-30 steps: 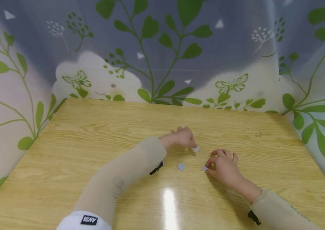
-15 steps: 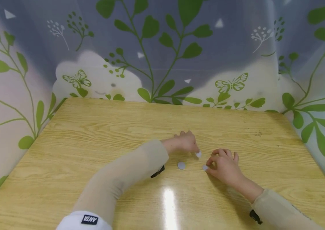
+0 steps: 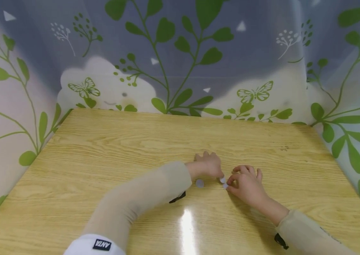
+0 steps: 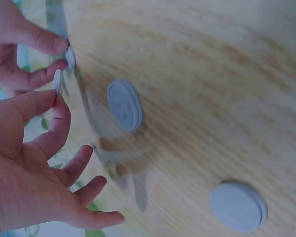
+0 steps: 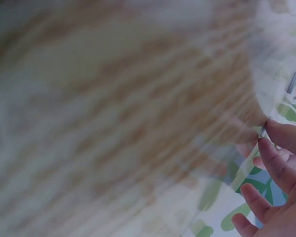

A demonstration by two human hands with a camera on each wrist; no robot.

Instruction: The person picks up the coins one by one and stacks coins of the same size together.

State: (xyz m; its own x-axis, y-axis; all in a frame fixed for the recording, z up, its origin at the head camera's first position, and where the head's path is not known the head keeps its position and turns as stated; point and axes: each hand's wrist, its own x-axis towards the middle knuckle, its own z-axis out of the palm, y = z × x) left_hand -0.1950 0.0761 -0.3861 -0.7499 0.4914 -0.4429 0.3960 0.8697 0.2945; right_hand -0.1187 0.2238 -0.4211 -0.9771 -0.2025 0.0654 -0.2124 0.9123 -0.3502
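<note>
My left hand [image 3: 209, 165] pinches a small pale grey disc [image 4: 57, 80] on edge between thumb and forefinger, its other fingers spread out. Right beside it, my right hand [image 3: 247, 185] holds a similar disc [image 4: 70, 58] between thumb and fingertip. The two held discs are close together, low over the table. On the wood lies a third disc [image 3: 200, 183], left of both hands; the left wrist view shows it as a round disc [image 4: 125, 104] with a layered edge. Another such disc [image 4: 238, 206] lies farther off in that view, hidden by my left sleeve in the head view.
The wooden table [image 3: 119, 141] has a glossy light reflection [image 3: 187, 226] near its front. Leaf-patterned cloth [image 3: 180, 53] stands around its back and sides. My left forearm [image 3: 144, 191] reaches across the table's middle.
My left hand has moved toward me and slightly right, bringing its disc next to the one in my right hand. The right hand has stayed almost still.
</note>
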